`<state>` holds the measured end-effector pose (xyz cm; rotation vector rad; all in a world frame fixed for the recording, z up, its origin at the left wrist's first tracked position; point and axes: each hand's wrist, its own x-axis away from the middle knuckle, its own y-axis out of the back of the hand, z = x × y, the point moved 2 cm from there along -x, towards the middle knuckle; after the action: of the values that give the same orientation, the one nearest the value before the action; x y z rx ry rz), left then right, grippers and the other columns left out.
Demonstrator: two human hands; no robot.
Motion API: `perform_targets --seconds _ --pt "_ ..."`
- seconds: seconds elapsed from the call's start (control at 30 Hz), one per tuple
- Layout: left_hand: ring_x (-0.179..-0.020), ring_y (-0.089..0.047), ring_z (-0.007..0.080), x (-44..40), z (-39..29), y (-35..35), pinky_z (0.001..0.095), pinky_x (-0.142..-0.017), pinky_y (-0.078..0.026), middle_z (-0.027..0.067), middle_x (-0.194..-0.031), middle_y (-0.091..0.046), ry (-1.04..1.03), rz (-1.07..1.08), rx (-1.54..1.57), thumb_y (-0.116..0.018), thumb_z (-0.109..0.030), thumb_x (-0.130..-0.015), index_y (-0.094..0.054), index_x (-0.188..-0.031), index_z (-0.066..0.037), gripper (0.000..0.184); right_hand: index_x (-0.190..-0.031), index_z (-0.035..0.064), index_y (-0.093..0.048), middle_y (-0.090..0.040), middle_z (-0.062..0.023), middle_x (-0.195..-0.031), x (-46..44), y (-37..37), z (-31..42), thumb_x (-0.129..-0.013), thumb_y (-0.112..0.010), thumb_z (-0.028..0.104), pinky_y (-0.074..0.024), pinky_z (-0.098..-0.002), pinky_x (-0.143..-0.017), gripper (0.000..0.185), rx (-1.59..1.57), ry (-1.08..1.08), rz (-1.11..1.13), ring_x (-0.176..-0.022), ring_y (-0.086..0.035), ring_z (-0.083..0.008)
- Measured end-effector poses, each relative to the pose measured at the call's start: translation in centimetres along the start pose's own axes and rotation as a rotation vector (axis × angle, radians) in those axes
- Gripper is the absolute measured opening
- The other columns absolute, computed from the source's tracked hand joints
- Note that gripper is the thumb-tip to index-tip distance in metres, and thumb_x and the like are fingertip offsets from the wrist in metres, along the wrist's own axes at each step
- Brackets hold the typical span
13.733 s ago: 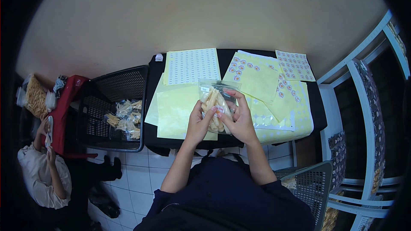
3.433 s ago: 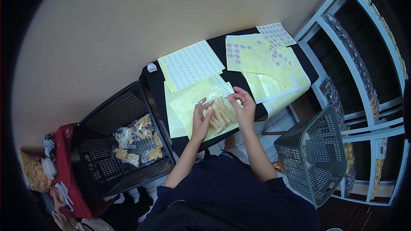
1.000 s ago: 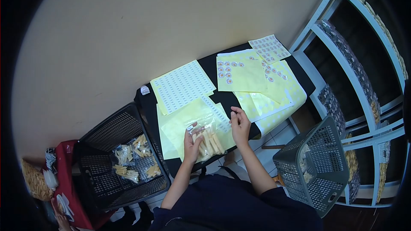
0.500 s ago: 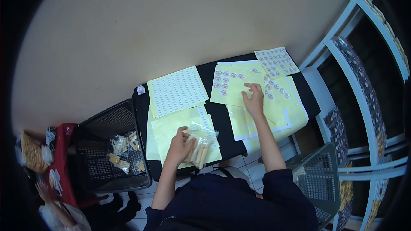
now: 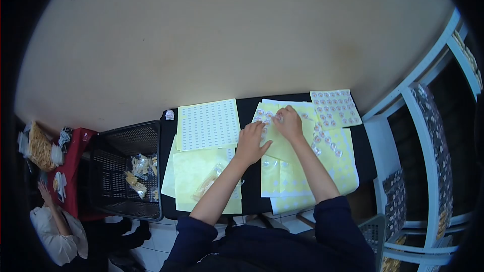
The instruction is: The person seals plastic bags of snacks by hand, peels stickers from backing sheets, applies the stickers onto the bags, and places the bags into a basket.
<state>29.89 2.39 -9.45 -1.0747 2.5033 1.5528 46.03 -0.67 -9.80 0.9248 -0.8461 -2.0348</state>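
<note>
My left hand (image 5: 251,143) rests with its fingers spread on the left edge of a yellow sheet of round stickers (image 5: 298,143), thumb held apart. My right hand (image 5: 289,125) is bent over the upper part of that sheet, its fingertips pinched at a round sticker (image 5: 276,119). Whether the sticker is off the backing is hard to see. Behind my left forearm, partly hidden, a clear packet of pale sticks (image 5: 207,184) lies on a plain yellow sheet (image 5: 189,163). A sheet of small printed labels (image 5: 209,125) lies to the left of my hands.
A black crate (image 5: 160,171) holding several packets stands left of the black-covered table (image 5: 248,191). Another sticker sheet (image 5: 335,108) lies at the back right. White shelving (image 5: 388,131) rises on the right. At far left, a person (image 5: 60,231) is beside a red-covered table (image 5: 75,171).
My left hand has let go of the packet, now on the yellow sheet, and moved right to the sticker sheet. My right hand has shifted left and closed at a sticker.
</note>
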Motion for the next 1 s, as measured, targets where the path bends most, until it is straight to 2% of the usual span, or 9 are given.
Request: perform_targets --seconds 0.1,0.13,0.37,0.43,0.57,0.67,0.73,0.93,1.0 --pt "-0.111 -0.039 0.0288 -2.1 0.2 -2.7 0.0394 -0.09 -0.031 0.0161 -0.119 -0.042 0.002 0.024 -0.079 -0.066 -0.031 -0.067 -0.027 -0.127 0.0 0.078 -0.068 0.0035 -0.062 -0.056 -0.0096 -0.072 -0.5 -0.8 -0.5 -0.063 -0.067 0.018 -0.0471 -0.0338 -0.063 0.016 0.043 -0.058 0.078 -0.067 -0.058 -0.0251" --pt "-0.112 -0.038 0.0282 -2.3 0.4 -3.2 0.0381 -0.09 -0.03 0.0158 -0.119 -0.042 0.018 0.104 -0.123 -0.066 -0.038 -0.065 -0.014 -0.133 0.0 0.093 -0.067 0.0036 -0.063 -0.057 -0.0095 -0.072 -0.5 -1.0 -0.7 -0.063 -0.066 0.018 -0.0474 -0.034 -0.062 0.015 0.033 -0.056 0.077 -0.068 -0.059 -0.0244" --pt "-0.112 -0.038 0.024 -2.7 -0.1 -3.5 0.0348 -0.088 -0.031 0.0157 -0.119 -0.041 0.145 0.245 -0.223 -0.063 -0.044 -0.066 -0.004 -0.134 0.0 0.1 -0.068 0.0052 -0.065 -0.06 -0.0127 -0.073 -1.1 -1.2 -1.2 -0.062 -0.064 0.015 -0.0484 -0.0351 -0.065 0.011 -0.007 -0.076 0.128 -0.072 -0.059 -0.0265" --pt "-0.113 -0.038 0.0256 -3.0 -0.4 -3.2 0.0356 -0.09 -0.031 0.0153 -0.12 -0.042 0.212 0.314 -0.225 -0.063 -0.042 -0.066 -0.001 -0.134 -0.001 0.101 -0.068 0.0038 -0.065 -0.061 -0.0145 -0.072 -1.5 -1.5 -1.7 -0.065 -0.059 0.014 -0.0483 -0.0356 -0.066 0.012 -0.065 -0.226 0.228 -0.071 -0.06 -0.0274" --pt "-0.115 -0.036 0.0246 -3.5 -1.2 -3.1 0.036 -0.089 -0.034 0.0123 -0.125 -0.039 0.293 0.402 -0.261 -0.064 -0.043 -0.066 -0.004 -0.135 -0.003 0.099 -0.071 0.0 -0.062 -0.062 -0.0157 -0.074 -2.5 -2.7 -4.0 -0.07 -0.056 0.017 -0.0475 -0.0343 -0.065 0.018 -0.057 -0.211 0.301 -0.067 -0.06 -0.0261" --pt "-0.12 -0.03 0.0236 -3.7 -0.9 -4.1 0.0395 -0.091 -0.036 0.0047 -0.135 -0.027 0.273 0.449 -0.377 -0.062 -0.043 -0.069 -0.022 -0.133 -0.01 0.081 -0.073 -0.0014 -0.06 -0.061 -0.0155 -0.072 -3.0 -2.5 -4.8 -0.073 -0.054 0.018 -0.0471 -0.0335 -0.063 0.021 -0.128 -0.116 0.329 -0.064 -0.059 -0.026" --pt "-0.121 -0.029 0.0244 -3.9 -1.0 -4.2 0.04 -0.092 -0.035 0.0045 -0.135 -0.026 0.282 0.471 -0.376 -0.061 -0.043 -0.07 -0.024 -0.132 -0.01 0.079 -0.075 -0.0026 -0.057 -0.06 -0.0141 -0.069 -2.9 -2.3 -5.2 -0.076 -0.052 0.017 -0.0465 -0.031 -0.062 0.021 -0.163 -0.029 0.345 -0.064 -0.059 -0.0218" --pt "-0.122 -0.027 0.026 -4.3 -1.3 -3.8 0.0415 -0.094 -0.034 0.0034 -0.136 -0.024 0.312 0.54 -0.409 -0.06 -0.046 -0.07 -0.028 -0.131 -0.012 0.077 -0.082 -0.0016 -0.053 -0.057 -0.0058 -0.074 -3.2 -1.7 -7.3 -0.082 -0.049 0.015 -0.0445 -0.0257 -0.061 0.017 -0.544 -0.337 0.412 -0.07 -0.057 -0.0122" --pt "-0.122 -0.026 0.0264 -4.5 -1.3 -3.8 0.0415 -0.092 -0.035 0.0056 -0.134 -0.026 0.323 0.547 -0.377 -0.063 -0.043 -0.068 -0.027 -0.13 -0.01 0.079 -0.08 -0.0017 -0.054 -0.057 -0.0058 -0.071 -3.3 -0.9 -7.2 -0.081 -0.05 0.015 -0.045 -0.0261 -0.063 0.017 -0.58 -0.267 0.322 -0.072 -0.058 -0.0123"
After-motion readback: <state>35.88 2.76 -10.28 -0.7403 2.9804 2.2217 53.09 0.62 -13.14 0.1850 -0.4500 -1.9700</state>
